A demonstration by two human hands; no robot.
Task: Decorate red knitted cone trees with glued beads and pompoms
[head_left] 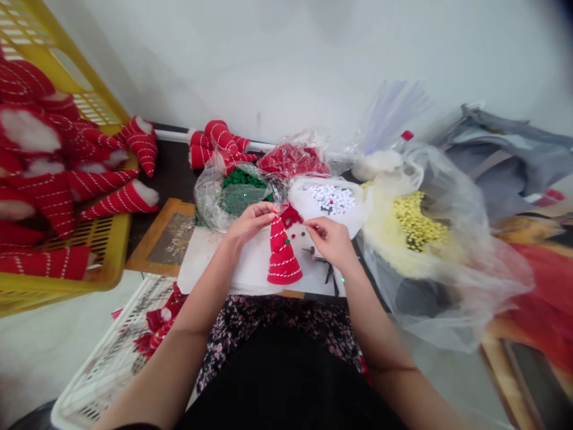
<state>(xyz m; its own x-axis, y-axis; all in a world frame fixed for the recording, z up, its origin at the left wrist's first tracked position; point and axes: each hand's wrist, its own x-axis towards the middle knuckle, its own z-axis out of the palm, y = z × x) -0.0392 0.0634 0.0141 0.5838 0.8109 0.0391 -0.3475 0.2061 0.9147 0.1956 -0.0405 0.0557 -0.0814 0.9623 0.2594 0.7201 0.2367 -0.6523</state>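
Observation:
My left hand (253, 224) pinches the tip of a red felt cone (285, 266) ringed with white stitching. The cone hangs upright over a white sheet (250, 269), and a green pom-pom (287, 242) shows on its front. To the right of the cone, my right hand (330, 237) is closed with thumb and forefinger together; what they hold is too small to make out. A few tiny red and green balls, among them a green one (303, 233), lie between the hands. A dark, thin tool (320, 258) rests below my right hand.
Bags of green pom-poms (244, 185), red pieces (293, 160), white pom-poms (330, 198) and yellow pom-poms (418, 221) stand behind and right. At left, a yellow crate (114, 251) holds stuffed red cones. A white basket (96, 376) sits lower left. Behind is a wall.

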